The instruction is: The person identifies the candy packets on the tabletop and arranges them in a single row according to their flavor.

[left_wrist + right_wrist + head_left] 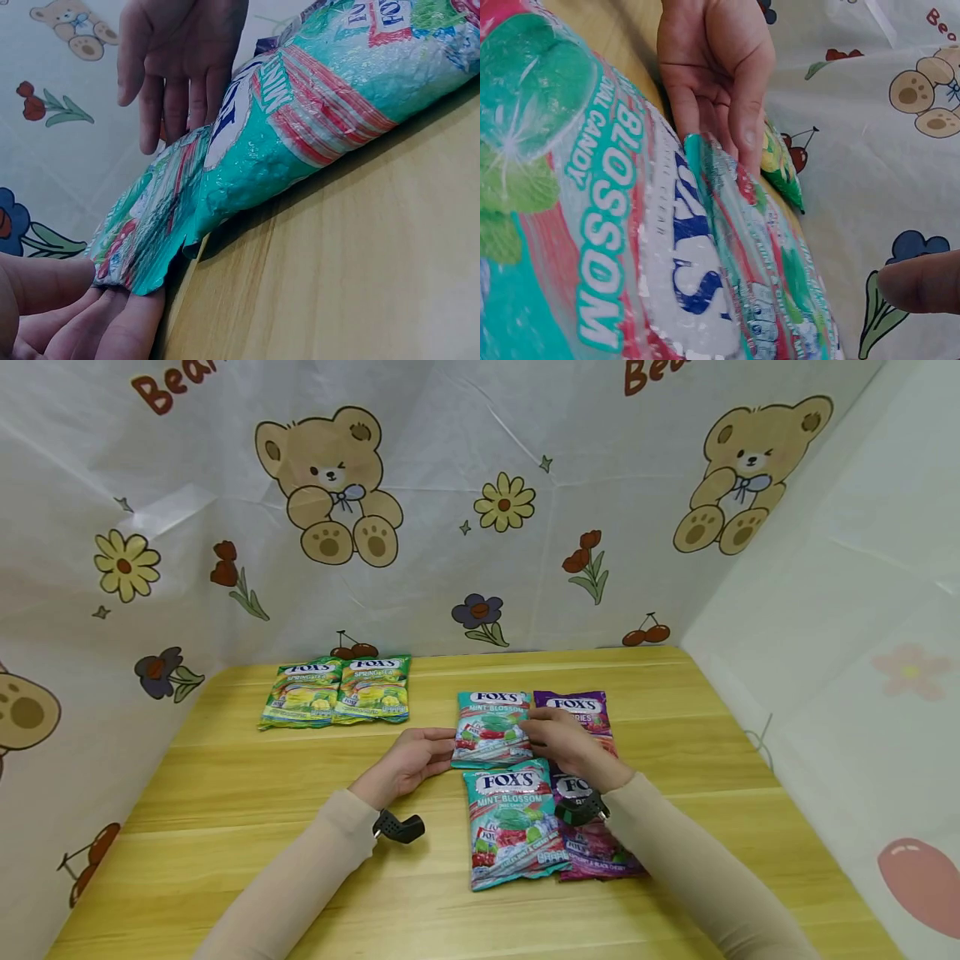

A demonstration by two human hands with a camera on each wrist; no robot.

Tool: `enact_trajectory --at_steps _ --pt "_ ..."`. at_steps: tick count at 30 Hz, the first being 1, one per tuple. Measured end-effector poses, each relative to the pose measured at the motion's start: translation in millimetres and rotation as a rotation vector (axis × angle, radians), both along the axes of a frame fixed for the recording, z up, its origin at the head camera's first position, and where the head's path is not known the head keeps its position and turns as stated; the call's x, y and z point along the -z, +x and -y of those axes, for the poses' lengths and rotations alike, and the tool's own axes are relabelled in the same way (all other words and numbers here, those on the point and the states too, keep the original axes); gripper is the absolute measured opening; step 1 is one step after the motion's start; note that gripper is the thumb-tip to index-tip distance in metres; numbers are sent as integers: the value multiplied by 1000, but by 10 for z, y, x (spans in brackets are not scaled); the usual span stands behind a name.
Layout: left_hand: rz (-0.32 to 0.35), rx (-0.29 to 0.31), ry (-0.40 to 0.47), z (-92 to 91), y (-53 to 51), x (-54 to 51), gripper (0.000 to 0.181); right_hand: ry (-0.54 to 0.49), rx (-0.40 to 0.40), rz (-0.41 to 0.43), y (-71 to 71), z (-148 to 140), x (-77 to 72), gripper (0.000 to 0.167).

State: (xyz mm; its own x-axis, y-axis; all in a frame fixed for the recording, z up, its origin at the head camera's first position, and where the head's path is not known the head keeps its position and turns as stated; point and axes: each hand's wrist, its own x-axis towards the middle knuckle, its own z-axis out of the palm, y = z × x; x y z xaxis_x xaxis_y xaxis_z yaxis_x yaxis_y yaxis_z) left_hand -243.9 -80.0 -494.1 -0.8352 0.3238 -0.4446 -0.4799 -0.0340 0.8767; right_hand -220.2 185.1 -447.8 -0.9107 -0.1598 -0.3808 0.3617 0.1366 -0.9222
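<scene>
Two teal mint candy bags lie one behind the other, the rear one [492, 731] just beyond the front one [513, 827]. My left hand [408, 760] touches the rear bag's left edge; in the left wrist view its fingertips go under the edge [142, 247], thumb alongside. At that bag's right edge is my right hand [566, 743], with fingers extended in the left wrist view [184, 67]; it partly covers the rear purple bag [592, 702]. A front purple bag [592, 852] lies below my right wrist, against the front teal one.
Two green-and-yellow candy bags [303, 693] [375, 689] overlap side by side at the back left of the wooden table [247, 827]. A white sheet with printed bears and flowers hangs behind the table, and pale sheeting borders both sides.
</scene>
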Motion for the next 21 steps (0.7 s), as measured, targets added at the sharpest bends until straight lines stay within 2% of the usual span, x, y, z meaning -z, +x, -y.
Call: enact_trajectory --at_steps 4,11,16,21 --pt "14 -7 -11 -5 -1 -7 40 -7 34 26 -24 57 53 67" --pt "35 0 1 -29 -27 7 43 -60 46 51 -61 68 98 71" --pt "57 11 33 -40 -66 28 45 -110 49 84 -124 82 156 59" --pt "75 49 104 -65 -101 33 44 -135 20 133 -168 131 213 48"
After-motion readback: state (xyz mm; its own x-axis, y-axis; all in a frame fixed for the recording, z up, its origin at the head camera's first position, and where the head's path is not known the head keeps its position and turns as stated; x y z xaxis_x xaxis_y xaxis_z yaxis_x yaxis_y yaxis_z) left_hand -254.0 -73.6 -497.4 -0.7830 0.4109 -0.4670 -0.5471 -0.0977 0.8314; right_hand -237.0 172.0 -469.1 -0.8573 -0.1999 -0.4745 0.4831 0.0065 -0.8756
